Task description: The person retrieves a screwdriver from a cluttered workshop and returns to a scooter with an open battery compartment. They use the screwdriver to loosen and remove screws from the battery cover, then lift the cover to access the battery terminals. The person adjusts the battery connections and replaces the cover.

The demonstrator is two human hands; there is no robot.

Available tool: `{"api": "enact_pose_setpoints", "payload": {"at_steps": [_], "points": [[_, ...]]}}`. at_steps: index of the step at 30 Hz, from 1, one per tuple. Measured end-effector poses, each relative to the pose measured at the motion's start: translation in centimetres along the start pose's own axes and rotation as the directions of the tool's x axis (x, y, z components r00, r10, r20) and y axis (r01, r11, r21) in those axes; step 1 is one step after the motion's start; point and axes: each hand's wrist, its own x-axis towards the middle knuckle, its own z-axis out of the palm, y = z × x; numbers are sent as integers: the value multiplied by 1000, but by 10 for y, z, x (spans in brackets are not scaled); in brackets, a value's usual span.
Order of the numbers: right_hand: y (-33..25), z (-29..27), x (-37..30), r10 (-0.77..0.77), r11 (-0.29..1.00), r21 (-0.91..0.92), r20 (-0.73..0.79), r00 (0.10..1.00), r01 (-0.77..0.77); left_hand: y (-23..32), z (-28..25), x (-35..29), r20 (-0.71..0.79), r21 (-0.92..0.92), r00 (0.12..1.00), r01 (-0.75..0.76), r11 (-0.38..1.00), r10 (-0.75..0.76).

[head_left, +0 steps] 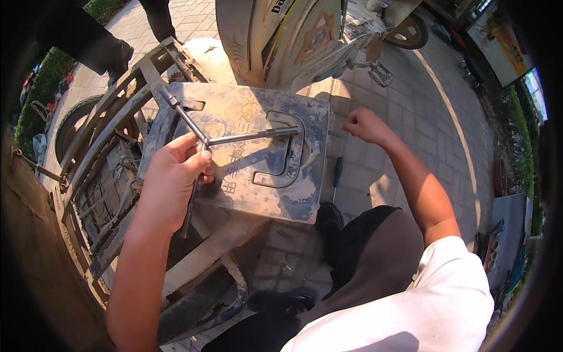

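Note:
My left hand [182,170] is closed around a Y-shaped three-way socket wrench [206,141] near its hub. One arm points up and left, another stretches right across a dusty, flat battery box [270,211], and the third runs down below my fingers. A curved carrying handle [293,161] is set into the box's surface. Off to the right of the box, my right hand [365,125] hangs in the air with curled fingers. Whatever those fingers may hold is hidden. The box rests on the metal frame [193,267] of a vehicle.
A screwdriver [338,173] lies on the brick paving right of the box. Worn bodywork [281,41] rises at the far side, with a pedal [381,74] beside it. Exposed wiring [114,182] fills the frame's left. Another person's dark-clothed legs [158,20] stand at the upper left.

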Motion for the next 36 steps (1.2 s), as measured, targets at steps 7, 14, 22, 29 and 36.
{"api": "enact_pose_setpoints", "payload": {"at_steps": [7,14,22,29,36], "points": [[152,229,-28,411,902,51,204,888,-429,-3,19,-17,-147,49,988,-37,998,44],[186,267,-17,341,936,69,63,938,-345,47,15,-75,157,735,889,-396,550,429],[199,260,-18,465,885,-57,152,872,-461,139,28,-171,583,812,745,-551,-194,324],[202,219,-14,524,841,154,13,852,-520,154,13,-192,510,860,815,-475,-189,275],[173,120,-2,593,719,601,-267,760,-349,163,-15,-207,389,921,878,-373,-108,279]]}}
